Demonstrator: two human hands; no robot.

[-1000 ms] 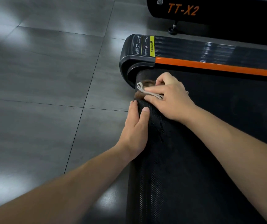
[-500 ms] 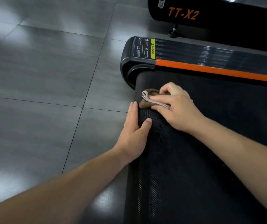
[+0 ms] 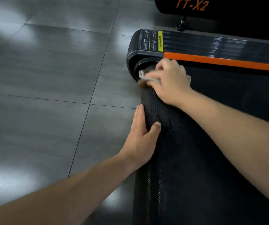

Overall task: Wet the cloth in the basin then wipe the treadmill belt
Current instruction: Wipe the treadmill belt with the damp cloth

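Observation:
The black perforated treadmill belt (image 3: 195, 159) fills the right half of the view, its rear end curving down over the roller. My right hand (image 3: 171, 83) presses a small brown-and-white cloth (image 3: 144, 77) onto the belt's far rear corner, close to the side rail; most of the cloth is hidden under the fingers and blurred. My left hand (image 3: 142, 137) lies flat on the belt's rear edge, fingers on the curve and thumb on top, holding nothing. Small wet spots (image 3: 169, 122) show on the belt between my hands. No basin is in view.
The treadmill's side rail (image 3: 228, 44) with an orange stripe (image 3: 228, 61) and a warning sticker (image 3: 154, 41) borders the belt at the far side. A second black machine marked TT-X2 (image 3: 192, 4) stands behind it. Grey floor tiles (image 3: 49, 78) stretch to the left.
My right hand has slid the cloth along the belt's rear edge toward the side rail, after coming nearer half a second ago. My left hand has stayed in place on the belt edge.

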